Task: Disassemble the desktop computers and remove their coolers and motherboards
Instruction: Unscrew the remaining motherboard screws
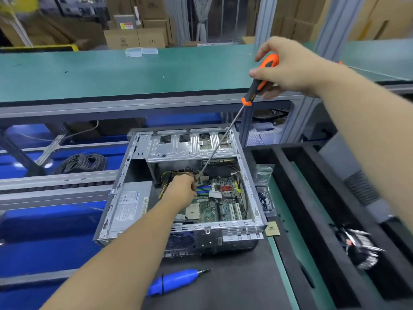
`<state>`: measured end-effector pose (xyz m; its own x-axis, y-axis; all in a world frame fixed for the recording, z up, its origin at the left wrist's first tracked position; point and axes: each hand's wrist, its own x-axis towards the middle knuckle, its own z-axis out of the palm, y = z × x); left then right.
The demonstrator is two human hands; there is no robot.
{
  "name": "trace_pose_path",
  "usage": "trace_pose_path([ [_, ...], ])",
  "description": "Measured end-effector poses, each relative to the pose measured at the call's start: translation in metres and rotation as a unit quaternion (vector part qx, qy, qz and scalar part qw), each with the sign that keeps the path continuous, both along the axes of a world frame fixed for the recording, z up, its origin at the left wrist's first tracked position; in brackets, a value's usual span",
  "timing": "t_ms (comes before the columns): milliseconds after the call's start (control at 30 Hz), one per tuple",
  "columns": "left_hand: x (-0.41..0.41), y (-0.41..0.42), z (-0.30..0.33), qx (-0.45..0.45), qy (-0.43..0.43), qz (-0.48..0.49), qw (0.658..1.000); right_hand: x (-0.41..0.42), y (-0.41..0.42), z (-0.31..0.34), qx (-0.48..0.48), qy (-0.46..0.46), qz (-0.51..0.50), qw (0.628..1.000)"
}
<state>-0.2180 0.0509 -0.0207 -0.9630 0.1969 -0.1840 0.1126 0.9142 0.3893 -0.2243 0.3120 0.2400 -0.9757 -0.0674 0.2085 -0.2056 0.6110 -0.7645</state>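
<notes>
Being fragile and thin, the green motherboard [214,204] is best lifted by its edges; the right hand [288,68] grips a long orange-and-black screwdriver [261,81], the left hand [181,189] steadies its tip, fingers curled.

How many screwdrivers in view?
2. An orange one gripped by the right hand, its tip down in the computer case. A blue one lies on the bench in front of the case.
</notes>
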Motion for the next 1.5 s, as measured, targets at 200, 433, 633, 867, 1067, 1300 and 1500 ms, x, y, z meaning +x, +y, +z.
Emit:
trace_pose_path([
  [200, 0.001, 0.024, 0.011, 0.144, 0.074, 0.090, 0.983, 0.010, 0.090, -0.024, -0.410, 0.048, -0.060, 0.909],
  [433, 0.009, 0.120, 0.047, 0.298, 0.072, 0.047, 0.951, 0.008, 0.126, -0.153, -0.242, -0.002, -0.274, 0.931],
  [633, 0.032, 0.191, 0.044, 0.159, 0.090, -0.140, 0.973, 0.041, 0.122, -0.297, -0.055, -0.114, -0.316, 0.940],
  [867, 0.049, 0.248, 0.012, -0.077, 0.012, -0.196, 0.977, 0.067, 0.115, -0.383, 0.032, -0.241, -0.250, 0.937],
  [1067, 0.035, 0.257, -0.013, -0.141, -0.024, -0.148, 0.979, 0.082, 0.118, -0.401, -0.015, -0.260, -0.252, 0.932],
  [1300, 0.026, 0.262, -0.010, -0.190, -0.028, -0.187, 0.963, 0.078, 0.104, -0.370, -0.089, -0.164, -0.275, 0.943],
  [1500, 0.010, 0.215, 0.062, -0.117, 0.176, -0.306, 0.928, 0.049, 0.050, -0.276, -0.175, 0.042, -0.258, 0.949],
])
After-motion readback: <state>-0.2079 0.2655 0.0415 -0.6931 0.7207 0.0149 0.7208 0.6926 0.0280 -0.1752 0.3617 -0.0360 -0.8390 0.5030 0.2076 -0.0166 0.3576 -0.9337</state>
